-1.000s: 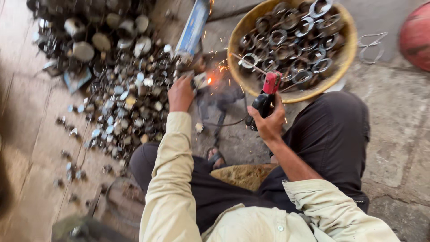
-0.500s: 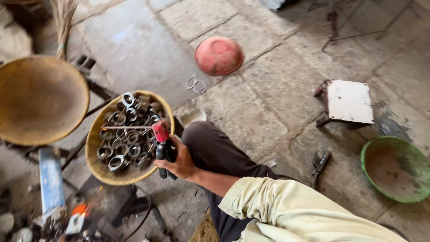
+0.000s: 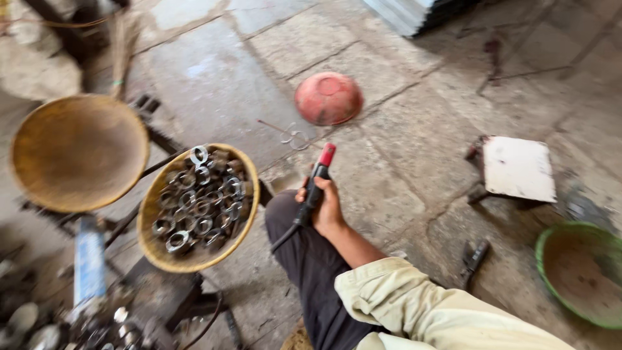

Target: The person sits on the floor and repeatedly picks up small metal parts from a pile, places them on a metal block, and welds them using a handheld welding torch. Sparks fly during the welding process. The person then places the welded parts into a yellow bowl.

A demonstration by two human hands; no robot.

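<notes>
Now, head view, single camera; entries follow.

Right hand: we see the right hand (image 3: 322, 206) wrapped around the black handle of a welding electrode holder (image 3: 314, 188), fingers closed on it, the red tip pointing up and away from the body.

Holder position: it rests over the bent knee in dark trousers (image 3: 299, 254), its cable trailing down from the handle; we judge this a parked grip that keeps the tip off the floor and off the parts.

Left hand: out of view, so we cannot tell its state.

Ring basket: a woven basket (image 3: 150, 247) of metal rings (image 3: 201, 198) sits just left of the knee, near the hand.

Other things: an empty round pan (image 3: 78, 152) lies left of the basket; a red bowl (image 3: 328, 97) lies upside down on the stone floor (image 3: 402, 162); a small white-topped stool (image 3: 517, 168) and a green basin (image 3: 573, 272) stand to the right.

Change from half a second ago: the holder has lifted off the basket rim to above the knee, and we see the camera has swung slightly.
</notes>
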